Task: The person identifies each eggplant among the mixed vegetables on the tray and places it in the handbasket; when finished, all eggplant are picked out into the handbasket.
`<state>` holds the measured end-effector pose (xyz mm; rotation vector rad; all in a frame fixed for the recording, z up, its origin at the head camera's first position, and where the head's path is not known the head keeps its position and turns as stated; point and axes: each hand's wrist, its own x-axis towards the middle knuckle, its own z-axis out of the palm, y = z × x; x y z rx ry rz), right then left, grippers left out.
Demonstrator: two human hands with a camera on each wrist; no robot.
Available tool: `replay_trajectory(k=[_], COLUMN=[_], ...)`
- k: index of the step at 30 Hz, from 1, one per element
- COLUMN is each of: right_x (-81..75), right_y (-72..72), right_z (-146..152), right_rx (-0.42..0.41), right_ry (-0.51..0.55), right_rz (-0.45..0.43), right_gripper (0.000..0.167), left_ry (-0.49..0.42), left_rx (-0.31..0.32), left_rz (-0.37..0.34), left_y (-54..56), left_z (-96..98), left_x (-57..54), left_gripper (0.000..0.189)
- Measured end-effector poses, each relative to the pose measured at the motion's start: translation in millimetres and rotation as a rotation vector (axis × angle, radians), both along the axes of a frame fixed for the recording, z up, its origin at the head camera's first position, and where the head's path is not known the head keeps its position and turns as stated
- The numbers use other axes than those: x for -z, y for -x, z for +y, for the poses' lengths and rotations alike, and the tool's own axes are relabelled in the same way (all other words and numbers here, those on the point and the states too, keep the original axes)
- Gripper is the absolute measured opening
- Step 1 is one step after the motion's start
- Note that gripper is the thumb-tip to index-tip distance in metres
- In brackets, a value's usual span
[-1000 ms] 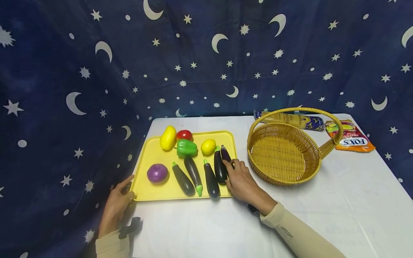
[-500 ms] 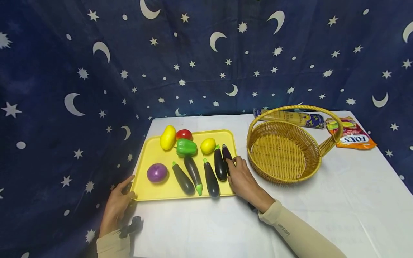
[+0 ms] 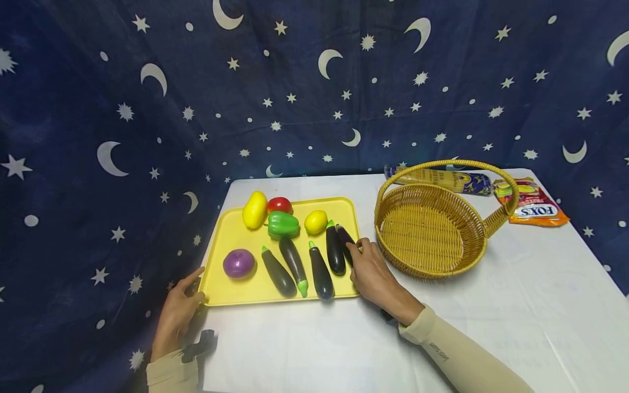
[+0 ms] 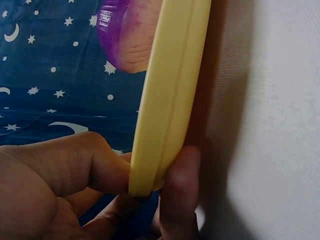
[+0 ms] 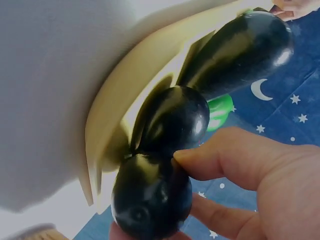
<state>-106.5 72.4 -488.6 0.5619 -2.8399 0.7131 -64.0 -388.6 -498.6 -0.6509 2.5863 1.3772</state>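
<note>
At the yellow tray's (image 3: pixel 216 289) near left corner, my left hand (image 3: pixel 178 310) pinches the rim between thumb and finger. My right hand (image 3: pixel 377 277) grips the rightmost dark eggplant (image 3: pixel 344 236) over the tray's right side, covering its lower end. In the right wrist view the thumb presses one side of that eggplant's rounded end (image 5: pixel 150 195), with fingertips showing below. Close on its left lies another eggplant (image 3: pixel 335 254). A third eggplant (image 3: pixel 321 274) and two more, one with its green stem (image 3: pixel 302 288) toward me, lie farther left.
Also on the tray are a purple onion-like ball (image 3: pixel 238 263), green bell pepper (image 3: pixel 283 224), yellow mango (image 3: pixel 255 210), red fruit (image 3: pixel 279 205) and lemon (image 3: pixel 316 221). Right of it stands a handled wicker basket (image 3: pixel 422 240), with a pasta pack (image 3: pixel 442 179) and FOX'S bag (image 3: pixel 533 210) behind.
My right hand has shifted slightly right, and the rightmost eggplant now lies a little apart from its neighbour, slanting toward the tray's right edge. The left hand stays at the corner.
</note>
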Motion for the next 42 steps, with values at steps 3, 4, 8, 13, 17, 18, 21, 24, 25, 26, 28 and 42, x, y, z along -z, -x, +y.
replay_trajectory(k=[3, 4, 8, 13, 17, 18, 21, 24, 25, 26, 28, 42], right_x=[-4.9, -6.0, -10.2, -17.3, -22.4, -23.6, -25.3, -25.5, -25.3, -25.7, -27.1, -71.5], right_y=[-5.4, -7.5, -15.9, -21.0, -21.3, -20.8, -19.4, -19.9, -20.5, -21.4, -22.9, -29.8], right_z=[5.4, 7.5, 16.0, 33.0, 49.8, 53.1, 59.7, 62.9, 63.5, 64.1, 65.1, 118.0], right_rx=[-0.004, -0.005, -0.036, -0.146, -0.254, -0.276, -0.302, -0.302, -0.300, -0.300, -0.303, -0.366], right_ry=[-0.006, -0.010, -0.028, -0.109, -0.208, -0.231, -0.277, -0.304, -0.311, -0.319, -0.337, -0.331], right_rz=[0.000, 0.000, 0.028, 0.108, 0.161, 0.167, 0.150, 0.118, 0.113, 0.116, 0.148, 0.309], right_gripper=[0.062, 0.062, 0.061, 0.055, 0.047, 0.046, 0.048, 0.057, 0.061, 0.063, 0.061, 0.059], left_ry=[-0.014, -0.020, -0.015, 0.000, -0.004, -0.007, -0.013, -0.014, -0.013, -0.012, -0.014, 0.019], left_rx=[-0.003, -0.001, 0.005, 0.009, 0.008, 0.002, -0.018, -0.033, -0.031, -0.028, -0.014, 0.011], left_rz=[-0.003, -0.003, -0.011, -0.020, -0.019, -0.019, -0.029, -0.036, -0.033, -0.028, -0.013, -0.009], left_y=[0.1, 0.3, 1.2, 1.1, 1.0, 1.0, 0.9, 1.2, 1.2, 1.3, 1.0, 0.3], left_z=[0.9, 1.1, 1.9, 1.3, 0.8, 0.7, 1.1, 1.8, 2.1, 2.4, 2.4, 0.3], left_x=[0.7, 0.6, -1.9, -2.9, -2.5, -2.3, -1.7, -0.7, -0.5, -0.2, 0.2, -1.6], left_gripper=[0.083, 0.083, 0.083, 0.084, 0.084, 0.084, 0.085, 0.085, 0.085, 0.085, 0.084, 0.085])
